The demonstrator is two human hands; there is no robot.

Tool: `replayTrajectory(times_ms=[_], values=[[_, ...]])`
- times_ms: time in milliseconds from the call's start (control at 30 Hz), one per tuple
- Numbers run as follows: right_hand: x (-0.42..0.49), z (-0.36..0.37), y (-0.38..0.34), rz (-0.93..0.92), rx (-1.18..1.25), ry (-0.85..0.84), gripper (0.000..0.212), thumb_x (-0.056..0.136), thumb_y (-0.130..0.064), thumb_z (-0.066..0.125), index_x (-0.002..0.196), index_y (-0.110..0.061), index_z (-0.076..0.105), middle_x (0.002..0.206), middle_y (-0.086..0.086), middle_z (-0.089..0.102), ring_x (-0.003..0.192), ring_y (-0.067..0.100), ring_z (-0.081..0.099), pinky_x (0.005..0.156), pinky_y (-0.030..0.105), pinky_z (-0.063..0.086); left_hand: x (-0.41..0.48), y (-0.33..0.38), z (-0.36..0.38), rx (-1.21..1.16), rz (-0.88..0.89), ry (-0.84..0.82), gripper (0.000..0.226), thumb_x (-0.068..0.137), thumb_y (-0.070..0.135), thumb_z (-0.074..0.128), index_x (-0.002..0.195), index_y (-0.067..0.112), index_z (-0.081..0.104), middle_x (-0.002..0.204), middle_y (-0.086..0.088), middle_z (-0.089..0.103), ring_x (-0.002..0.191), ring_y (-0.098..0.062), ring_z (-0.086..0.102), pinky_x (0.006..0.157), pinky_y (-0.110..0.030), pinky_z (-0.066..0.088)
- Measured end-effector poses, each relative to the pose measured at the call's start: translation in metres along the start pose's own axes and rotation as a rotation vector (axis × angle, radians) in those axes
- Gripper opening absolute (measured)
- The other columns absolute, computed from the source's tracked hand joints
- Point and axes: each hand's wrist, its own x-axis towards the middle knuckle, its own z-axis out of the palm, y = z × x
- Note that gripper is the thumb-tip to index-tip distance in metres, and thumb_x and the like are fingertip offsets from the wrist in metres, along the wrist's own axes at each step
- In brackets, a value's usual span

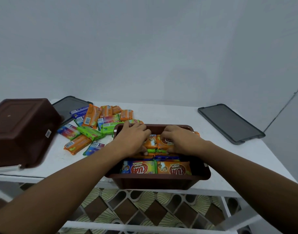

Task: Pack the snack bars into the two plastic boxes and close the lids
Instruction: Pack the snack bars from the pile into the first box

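Left hand point(133, 139) and right hand point(180, 139) are curled inside the open brown box point(158, 179) at the bench point(161, 114) front, each pinching one of the orange snack bars point(150, 141). Step: filling box one. Next, probably: seat these flush, then fetch from the loose pile point(94, 125) of flat glossy orange, green and blue packs on the left.
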Motion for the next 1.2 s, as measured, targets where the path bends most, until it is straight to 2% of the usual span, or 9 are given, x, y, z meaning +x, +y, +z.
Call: replayTrajectory(times_ms=[167, 267, 400, 500, 633, 800, 1000, 1133, 1200], values=[[0.0, -0.004, -0.002, 0.004, -0.001, -0.049, 0.059, 0.085, -0.05, 0.071, 0.137, -0.027, 0.056, 0.134, -0.005, 0.05, 0.124, 0.015, 0.047, 0.099, 0.035, 0.046, -0.002, -0.009, -0.012, -0.108, 0.02, -0.107, 0.062, 0.088, 0.064, 0.064, 0.137, 0.027, 0.059, 0.135, 0.001, 0.054, 0.131, -0.022, 0.044, 0.108, -0.045, 0.038], [-0.001, -0.017, -0.001, 0.017, 0.089, -0.095, 0.057, 0.088, -0.052, 0.069, 0.138, -0.029, 0.058, 0.134, -0.007, 0.054, 0.119, 0.012, 0.053, 0.098, 0.034, 0.047, -0.002, -0.026, -0.03, -0.342, 0.034, -0.118, 0.042, 0.094, 0.049, 0.066, 0.13, 0.027, 0.068, 0.128, 0.004, 0.06, 0.121, -0.018, 0.053, 0.098, -0.038, 0.047], [-0.003, -0.041, 0.009, 0.06, 0.311, 0.075, 0.017, 0.091, -0.032, 0.071, 0.107, -0.028, 0.076, 0.104, -0.014, 0.069, 0.092, 0.002, 0.062, 0.086, 0.033, 0.056, 0.004, -0.048, -0.059, -0.559, -0.058, 0.118, 0.011, 0.095, 0.031, 0.071, 0.1, 0.024, 0.077, 0.1, 0.013, 0.066, 0.099, -0.012, 0.062, 0.075, -0.025, 0.046], [-0.005, -0.064, 0.02, 0.133, 0.405, 0.15, 0.005, 0.089, -0.031, 0.073, 0.091, -0.029, 0.078, 0.093, -0.014, 0.073, 0.085, 0.001, 0.065, 0.077, 0.027, 0.055, 0.013, -0.05, -0.074, -0.623, -0.015, 0.177, 0.018, 0.099, 0.031, 0.065, 0.104, 0.02, 0.078, 0.103, 0.01, 0.07, 0.097, -0.011, 0.063, 0.082, -0.029, 0.049], [-0.01, -0.081, 0.036, 0.205, 0.437, 0.229, 0.006, 0.09, -0.029, 0.074, 0.092, -0.027, 0.08, 0.089, -0.019, 0.073, 0.083, -0.006, 0.064, 0.073, 0.018, 0.051, 0.028, -0.042, -0.082, -0.669, 0.047, 0.148, 0.02, 0.101, 0.033, 0.061, 0.106, 0.02, 0.076, 0.107, 0.008, 0.072, 0.098, -0.012, 0.063, 0.085, -0.03, 0.049], [-0.024, -0.081, 0.056, 0.278, 0.426, 0.27, 0.008, 0.091, -0.027, 0.073, 0.094, -0.023, 0.08, 0.089, -0.017, 0.072, 0.081, -0.006, 0.063, 0.069, 0.014, 0.047, 0.055, -0.021, -0.079, -0.68, 0.095, 0.1, 0.012, 0.099, 0.028, 0.066, 0.1, 0.022, 0.076, 0.099, 0.01, 0.071, 0.093, -0.008, 0.064, 0.075, -0.022, 0.045], [-0.031, -0.058, 0.097, 0.345, 0.425, 0.234, 0.007, 0.089, -0.028, 0.073, 0.091, -0.028, 0.079, 0.083, -0.018, 0.07, 0.08, 0.0, 0.065, 0.068, 0.019, 0.047, 0.093, 0.001, -0.072, -0.681, 0.089, 0.053, 0.009, 0.097, 0.021, 0.068, 0.102, 0.021, 0.076, 0.094, 0.013, 0.069, 0.087, 0.0, 0.061, 0.071, -0.015, 0.043], [-0.027, -0.045, 0.129, 0.326, 0.425, 0.172, 0.007, 0.09, -0.024, 0.073, 0.094, -0.023, 0.079, 0.077, -0.024, 0.064, 0.077, -0.004, 0.061, 0.065, 0.016, 0.041, 0.124, 0.011, -0.068, -0.72, 0.025, 0.021, 0.008, 0.093, 0.023, 0.073, 0.098, 0.018, 0.078, 0.094, 0.008, 0.073, 0.089, -0.005, 0.065, 0.075, -0.022, 0.05], [-0.021, -0.038, 0.142, 0.309, 0.425, 0.127, 0.01, 0.09, -0.023, 0.073, 0.097, -0.023, 0.079, 0.078, -0.024, 0.063, 0.076, -0.006, 0.059, 0.066, 0.015, 0.041, 0.138, 0.015, -0.064, -0.711, 0.005, -0.016, 0.008, 0.092, 0.023, 0.075, 0.095, 0.017, 0.079, 0.092, 0.008, 0.074, 0.087, -0.005, 0.065, 0.073, -0.023, 0.048]])
